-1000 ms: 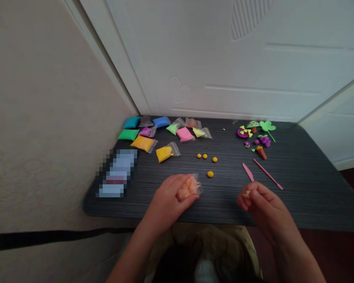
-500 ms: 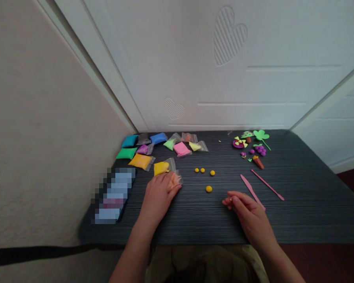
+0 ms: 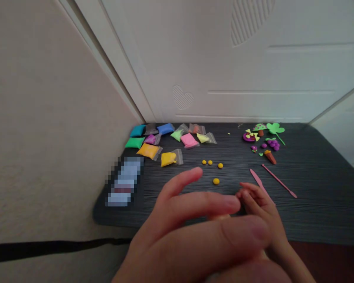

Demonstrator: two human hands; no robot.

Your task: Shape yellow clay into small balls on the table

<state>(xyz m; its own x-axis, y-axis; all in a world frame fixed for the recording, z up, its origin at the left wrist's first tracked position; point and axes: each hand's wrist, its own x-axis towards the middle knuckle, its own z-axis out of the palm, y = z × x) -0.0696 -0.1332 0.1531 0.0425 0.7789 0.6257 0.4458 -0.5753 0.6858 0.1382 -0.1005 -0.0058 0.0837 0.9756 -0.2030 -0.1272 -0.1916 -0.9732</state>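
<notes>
Close to the camera, my left hand [image 3: 191,232] is raised with its fingers curled round a small bag of peach clay [image 3: 220,216]; only pale slivers show between the fingers. My right hand [image 3: 262,206] rests over the dark table by the pink modelling knife [image 3: 258,180]. Its thumb and fingers are pinched together, and whatever they hold is hidden. Just beyond both hands lie several yellow clay balls, the largest ball [image 3: 216,181] nearest me and a smaller ball [image 3: 220,166] farther back.
Clay bags line the back left, among them a yellow bag [image 3: 168,158], an orange bag [image 3: 147,150] and a pink bag [image 3: 189,140]. A blurred-out phone [image 3: 124,181] lies left. At right are a thin pink tool [image 3: 279,181], a green clay clover [image 3: 275,128] and purple clay grapes [image 3: 273,144].
My left hand has lifted off the table towards the camera, taking the peach clay bag from beside the yellow bag. The view has shifted slightly; my right hand stays pinched near the knife.
</notes>
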